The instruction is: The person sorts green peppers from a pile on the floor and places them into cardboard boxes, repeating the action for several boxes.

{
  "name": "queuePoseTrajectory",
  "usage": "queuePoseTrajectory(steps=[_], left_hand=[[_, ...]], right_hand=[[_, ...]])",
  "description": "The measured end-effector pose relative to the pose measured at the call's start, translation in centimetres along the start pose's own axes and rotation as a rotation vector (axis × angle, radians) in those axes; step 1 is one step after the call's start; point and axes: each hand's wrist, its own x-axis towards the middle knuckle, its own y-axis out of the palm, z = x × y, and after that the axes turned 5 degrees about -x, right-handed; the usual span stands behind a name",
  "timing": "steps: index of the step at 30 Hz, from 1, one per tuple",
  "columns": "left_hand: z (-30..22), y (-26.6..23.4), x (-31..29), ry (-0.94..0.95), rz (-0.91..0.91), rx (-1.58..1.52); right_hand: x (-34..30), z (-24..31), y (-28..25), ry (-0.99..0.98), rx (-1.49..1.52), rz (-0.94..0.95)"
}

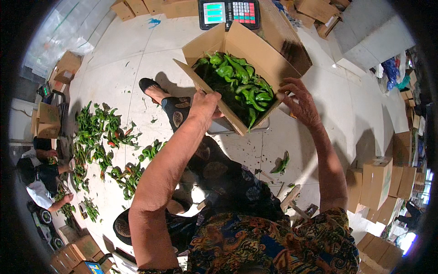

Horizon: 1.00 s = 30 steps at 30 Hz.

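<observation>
An open cardboard box (235, 121) part-filled with green peppers (248, 86) stands tilted at the upper middle, its flaps raised. My left hand (205, 106) is closed around the edge of its left side. At the box's near right corner is my right hand (300, 101), fingers bent but apart, with nothing visible in them; whether the fingertips touch the cardboard I cannot tell. Under the box shows the rim of a metal scale platform (262, 128). Beyond it is the scale's display and keypad (229, 13).
Loose peppers (98, 132) lie heaped on the pale floor (319, 155) at left, and one pepper (283, 163) lies at right. A co-worker (41, 178) crouches at far left. Stacked cartons (376, 182) stand at right. My extended leg lies left of the box.
</observation>
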Motion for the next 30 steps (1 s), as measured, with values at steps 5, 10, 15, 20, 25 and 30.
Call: queuePoseTrajectory(steps=[5, 10, 15, 20, 25, 30], left_hand=[[2.1, -4.0, 0.1, 0.029, 0.019, -0.129], [5.2, -8.2, -0.8, 0.171, 0.065, -0.308], [5.5, -5.6, -1.0, 0.198, -0.028, -0.234], [4.3, -6.7, -1.9, 0.246, 0.006, -0.284], [4.5, -4.8, -0.8, 0.268, 0.072, -0.244], [4.5, -4.6, -0.8, 0.261, 0.063, -0.267]], right_hand=[[-0.6, 0.1, -1.2, -0.110, -0.051, 0.082], [-2.4, 3.8, 0.6, -0.371, -0.313, 0.119], [-3.9, 1.9, -0.1, -0.355, -0.196, 0.084], [-4.8, 6.8, 0.3, -0.332, -0.213, 0.163], [-2.4, 4.6, -3.0, -0.260, -0.284, 0.577], [2.0, 5.7, -3.9, -0.181, -0.635, 0.735]])
